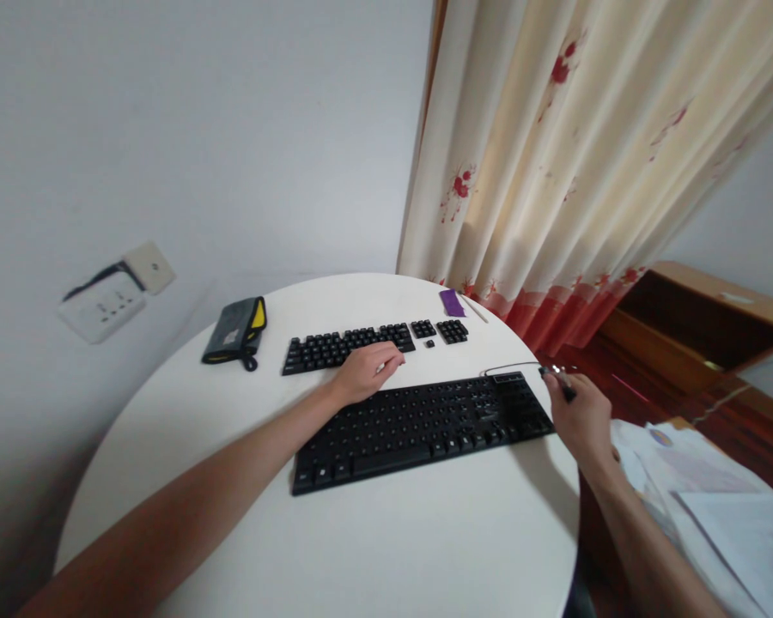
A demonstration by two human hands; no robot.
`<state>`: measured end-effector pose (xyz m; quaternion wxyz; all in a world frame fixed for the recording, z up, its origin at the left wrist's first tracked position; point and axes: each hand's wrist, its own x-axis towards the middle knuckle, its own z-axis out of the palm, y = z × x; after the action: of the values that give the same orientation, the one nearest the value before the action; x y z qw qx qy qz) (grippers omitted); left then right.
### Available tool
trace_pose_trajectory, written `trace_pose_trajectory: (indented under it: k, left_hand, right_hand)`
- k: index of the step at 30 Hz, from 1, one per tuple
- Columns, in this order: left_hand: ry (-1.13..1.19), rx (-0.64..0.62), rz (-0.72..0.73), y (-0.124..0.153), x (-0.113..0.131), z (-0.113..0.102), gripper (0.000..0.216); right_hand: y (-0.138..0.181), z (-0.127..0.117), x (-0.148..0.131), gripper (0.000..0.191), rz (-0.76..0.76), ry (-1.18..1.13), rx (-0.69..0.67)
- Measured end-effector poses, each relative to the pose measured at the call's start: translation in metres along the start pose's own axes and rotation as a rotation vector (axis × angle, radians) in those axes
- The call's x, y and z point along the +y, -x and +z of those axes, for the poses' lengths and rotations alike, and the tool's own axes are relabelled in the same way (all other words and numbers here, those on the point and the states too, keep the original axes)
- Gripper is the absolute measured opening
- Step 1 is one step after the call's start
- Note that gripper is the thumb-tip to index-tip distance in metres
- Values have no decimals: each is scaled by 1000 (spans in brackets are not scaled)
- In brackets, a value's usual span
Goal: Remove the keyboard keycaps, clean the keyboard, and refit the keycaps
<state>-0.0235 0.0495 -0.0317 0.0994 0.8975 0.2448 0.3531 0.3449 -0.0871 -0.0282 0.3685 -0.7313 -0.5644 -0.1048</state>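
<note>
A black keyboard [412, 421] lies on the white round table [386, 549], with bare switch posts across most of it and some keys left along its front row. Behind it, loose black keycaps [335, 348] stand in grouped rows, with a single keycap [430, 343] apart from them. My left hand [367, 371] hovers or rests between the rows and the keyboard's back edge, fingers curled; whatever they hold is hidden. Beyond the keyboard's right end, my right hand [580, 416] grips a small black tool with shiny metal parts [563, 384].
A grey and yellow pouch [235, 330] sits at the table's left. Toward the back lie a purple cloth [452, 302] and a thin pale stick [475, 309]. A cable [512, 366] runs behind the keyboard. Papers [715, 498] are piled beyond the right edge, below curtains [521, 172].
</note>
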Motion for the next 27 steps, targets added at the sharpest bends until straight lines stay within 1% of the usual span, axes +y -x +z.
trace_pose_trajectory:
  k: [3,4,7,8,11,13,18,22,27]
  left_hand:
    - [3,-14,-19,0,0,-1,32]
    - [3,-21,-24,0,1,-1,32]
    - [4,-41,-33,0,0,-2,33]
    - [4,-46,-35,0,0,-2,33]
    - [6,-63,-36,1,-1,-1,34]
    - [6,-76,-37,2,-2,0,34]
    - [12,-104,-39,2,-2,1,36]
    - [10,-115,-42,1,-1,1,36]
    - [6,-117,-44,1,-2,2,35]
  right_hand:
    - [-41,21,-18,42,36,-99,-37]
    - [-54,31,-24,41,56,-107,-74]
    - [-85,68,-39,35,122,-75,-262]
    - [-92,80,-43,33,160,-21,-315]
    - [-105,111,-47,26,185,23,-358]
    - [-109,124,-45,24,187,39,-376]
    - [-113,138,-38,25,183,57,-415]
    - [-114,143,-35,24,171,44,-432]
    - [-114,145,-32,30,161,42,-429]
